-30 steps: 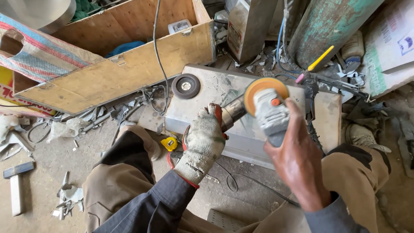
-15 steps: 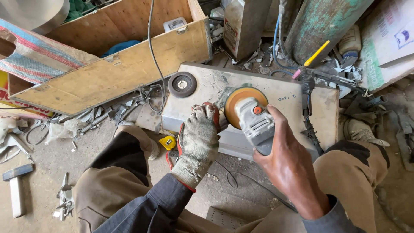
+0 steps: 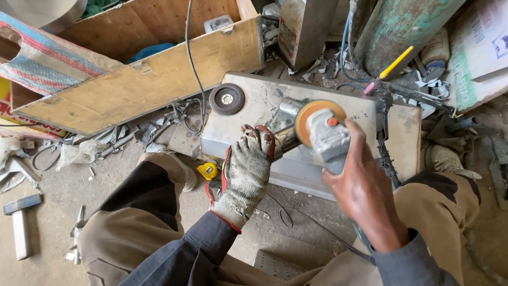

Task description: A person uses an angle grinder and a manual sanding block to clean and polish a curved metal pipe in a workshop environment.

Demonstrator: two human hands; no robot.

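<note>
An angle grinder point(image 3: 325, 139) with a grey body and an orange disc is held over a grey metal block point(image 3: 254, 106), its disc set against a short shiny metal piece point(image 3: 286, 124) near the middle of the block's top face. The right hand point(image 3: 362, 193), bare, is wrapped around the rear of the grinder body in a closed grip, thumb along the top. The left hand point(image 3: 246, 172), in a worn knit glove with red trim, is closed on the near end of the metal piece, fingertips curled over it just beside the disc. A dark spare grinding disc point(image 3: 226, 99) lies flat on the block's far left corner, well apart from the tool. A black cable point(image 3: 193, 63) runs from the top of the frame down past that disc. A yellow tape measure point(image 3: 208, 170) lies on the ground between the block and the left knee. Behind the block stands an open plywood crate point(image 3: 143, 87), with a striped woven bag point(image 3: 45, 58) at its left. To the far left a hammer point(image 3: 21, 222) lies on the dusty floor among metal scraps. At upper right a green corroded cylinder point(image 3: 402, 26) leans, with a yellow-handled tool point(image 3: 389, 68) below it. The person is crouched, brown trousers on both sides of the block.
</note>
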